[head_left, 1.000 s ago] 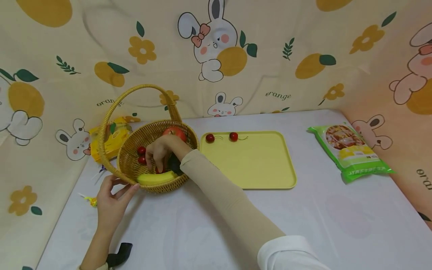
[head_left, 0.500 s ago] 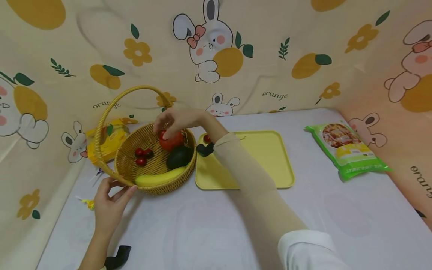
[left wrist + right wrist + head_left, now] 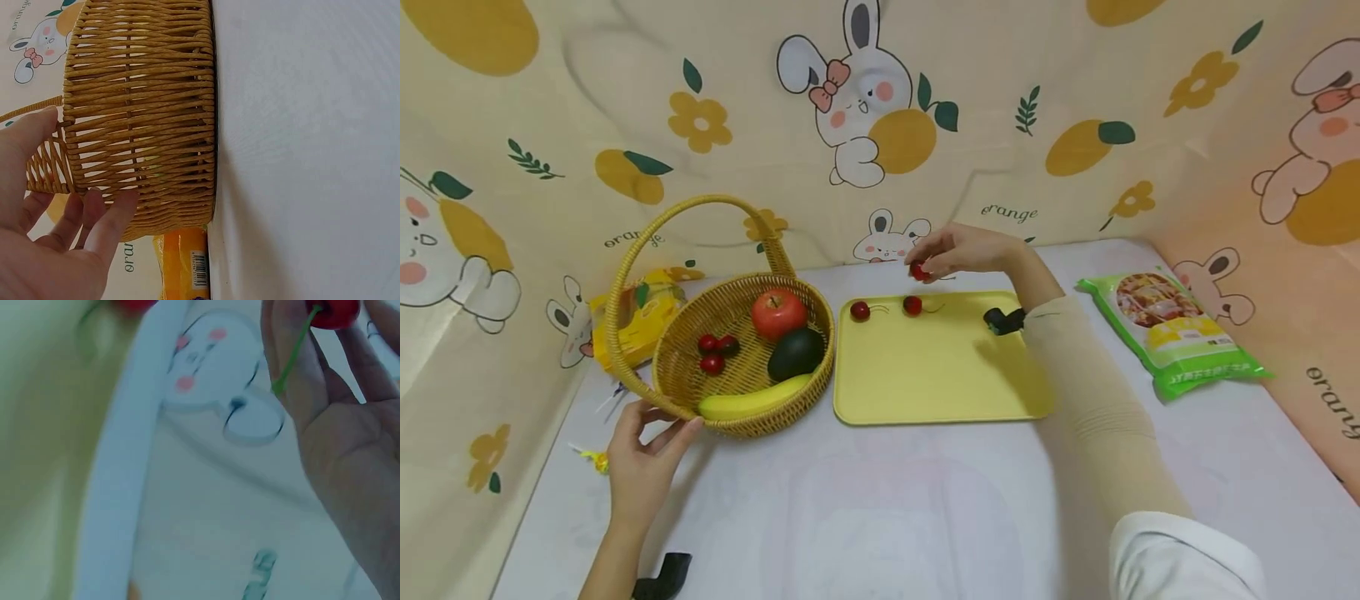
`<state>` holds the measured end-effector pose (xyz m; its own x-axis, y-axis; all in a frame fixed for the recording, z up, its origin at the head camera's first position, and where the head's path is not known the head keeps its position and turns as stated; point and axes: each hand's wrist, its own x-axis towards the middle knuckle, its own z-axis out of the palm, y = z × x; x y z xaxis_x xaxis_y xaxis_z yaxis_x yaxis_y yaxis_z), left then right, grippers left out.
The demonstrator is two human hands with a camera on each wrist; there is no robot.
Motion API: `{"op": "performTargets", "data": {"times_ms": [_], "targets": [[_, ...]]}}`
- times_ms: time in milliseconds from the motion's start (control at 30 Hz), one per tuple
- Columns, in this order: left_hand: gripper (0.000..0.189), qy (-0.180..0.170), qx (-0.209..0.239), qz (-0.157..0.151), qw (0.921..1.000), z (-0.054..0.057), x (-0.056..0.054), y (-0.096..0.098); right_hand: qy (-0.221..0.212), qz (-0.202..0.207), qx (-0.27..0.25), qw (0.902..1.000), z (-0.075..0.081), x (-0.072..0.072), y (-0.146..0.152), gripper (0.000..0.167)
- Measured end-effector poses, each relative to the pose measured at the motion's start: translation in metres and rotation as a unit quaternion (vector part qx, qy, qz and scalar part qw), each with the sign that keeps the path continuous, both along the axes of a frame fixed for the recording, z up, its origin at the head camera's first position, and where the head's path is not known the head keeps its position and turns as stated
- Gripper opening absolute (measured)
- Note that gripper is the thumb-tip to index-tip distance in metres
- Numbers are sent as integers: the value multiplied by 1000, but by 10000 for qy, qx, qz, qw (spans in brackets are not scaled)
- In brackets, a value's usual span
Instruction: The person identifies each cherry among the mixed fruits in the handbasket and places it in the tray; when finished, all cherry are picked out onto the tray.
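My right hand (image 3: 972, 250) pinches a red cherry (image 3: 917, 270) by its fruit, above the far edge of the yellow tray (image 3: 925, 375). The right wrist view shows this cherry (image 3: 336, 314) with its green stem hanging down. Two stemmed cherries, a left one (image 3: 860, 311) and a right one (image 3: 912, 305), lie along the tray's far side. With thumb at the rim and fingers against the outer wall, my left hand (image 3: 643, 467) grips the wicker basket (image 3: 140, 125) near its handle base. Inside the basket are an apple (image 3: 778, 314), an avocado (image 3: 796, 354), a banana (image 3: 756, 402) and three cherries (image 3: 711, 364).
A green and white food bag (image 3: 1176, 333) lies right of the tray. Behind the basket's left side is a yellow package (image 3: 640, 321). A yellow-wrapped lollipop (image 3: 598, 460) lies near my left hand. The basket's tall handle (image 3: 662, 218) arches over it; a printed cloth backs the table.
My right hand has come up out of the basket and moved right, over the tray's far edge, carrying a cherry. My left hand keeps its hold on the basket.
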<state>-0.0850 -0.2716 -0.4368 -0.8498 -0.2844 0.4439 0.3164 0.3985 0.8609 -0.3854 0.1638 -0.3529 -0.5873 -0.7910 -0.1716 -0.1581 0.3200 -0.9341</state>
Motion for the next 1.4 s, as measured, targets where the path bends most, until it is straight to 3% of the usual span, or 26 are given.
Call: {"op": "performTargets", "data": {"times_ms": [267,633,833,1067,1400], "targets": [[48,48,-98,5,9999,2,1,3,228,-663,272,9972,-18,11,53,33],[44,187,406,-48,9990,3,4,2,582,-858,790,9915,-46,13,56,34],[45,200,390,-32,9990,1,2,3,1019,-693,920,9881,-53,18,58,33],[44,88,348,-2,9994,4,3,4,1121,-483,905,9884,-60,21,59,36],[43,-50,184,-44,9998,3,3,3,1616,-256,974,9817,-65,26,57,36]]}}
